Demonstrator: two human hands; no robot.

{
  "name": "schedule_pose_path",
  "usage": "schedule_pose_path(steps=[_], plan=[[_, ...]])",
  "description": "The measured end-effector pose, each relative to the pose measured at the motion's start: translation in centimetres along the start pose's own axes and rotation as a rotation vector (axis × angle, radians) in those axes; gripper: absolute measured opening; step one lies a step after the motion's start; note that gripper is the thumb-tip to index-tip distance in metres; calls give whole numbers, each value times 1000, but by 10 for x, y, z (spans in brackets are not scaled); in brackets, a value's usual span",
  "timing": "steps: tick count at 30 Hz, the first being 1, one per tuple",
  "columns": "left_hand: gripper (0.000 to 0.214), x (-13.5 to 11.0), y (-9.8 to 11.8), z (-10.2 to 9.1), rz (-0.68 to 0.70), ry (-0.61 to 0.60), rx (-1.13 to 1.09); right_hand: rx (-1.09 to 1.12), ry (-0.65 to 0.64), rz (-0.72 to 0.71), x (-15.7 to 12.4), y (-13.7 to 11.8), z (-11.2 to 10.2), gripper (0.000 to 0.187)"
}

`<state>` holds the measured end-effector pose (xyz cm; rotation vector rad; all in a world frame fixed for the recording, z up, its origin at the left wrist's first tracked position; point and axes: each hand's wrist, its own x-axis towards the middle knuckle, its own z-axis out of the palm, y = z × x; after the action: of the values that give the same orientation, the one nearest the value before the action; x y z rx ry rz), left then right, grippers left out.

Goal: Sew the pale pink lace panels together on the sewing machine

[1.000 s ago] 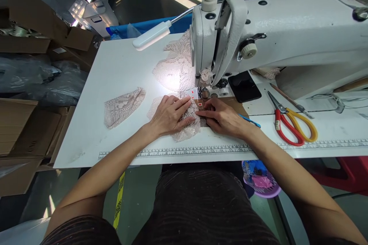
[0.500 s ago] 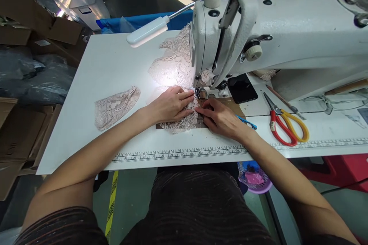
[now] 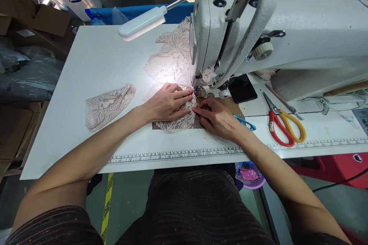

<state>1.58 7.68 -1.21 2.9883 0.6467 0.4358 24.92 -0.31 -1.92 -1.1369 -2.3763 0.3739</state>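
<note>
My left hand (image 3: 165,103) lies flat, fingers stretched out, on a pale pink lace piece (image 3: 178,122) just in front of the presser foot (image 3: 198,92) of a white sewing machine (image 3: 273,34). My right hand (image 3: 218,116) rests beside it on the right, fingers extended and pressed on the lace edge over a brown card. Both sets of fingertips almost meet at the needle. More lace (image 3: 172,59) lies lit behind the needle.
A second lace piece (image 3: 107,105) lies to the left on the white table (image 3: 94,61). Red and yellow scissors (image 3: 280,120), blue snips (image 3: 244,121) and a black phone (image 3: 243,88) sit to the right. A lamp (image 3: 142,27) hangs over the table. Cardboard boxes stand at left.
Both hands and the lace under them have slid a little farther toward the needle; the head camera has moved closer and to the right.
</note>
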Motion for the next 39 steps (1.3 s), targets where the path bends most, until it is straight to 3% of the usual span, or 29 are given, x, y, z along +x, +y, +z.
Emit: schedule_pose_path(steps=[16,21,31,39], plan=[[42,1,9,-3,-30,-38,59,35,63,-2,-4,3,4,33],[42,0,11,-5,-39,-78,108,40,41,19,-4,0,1,33],[43,-2,11,-3,-10,-46,150,63,25,29,-4,2,0,33],[31,1,20,-1,88,133,295,38,25,13,-4,0,-1,32]])
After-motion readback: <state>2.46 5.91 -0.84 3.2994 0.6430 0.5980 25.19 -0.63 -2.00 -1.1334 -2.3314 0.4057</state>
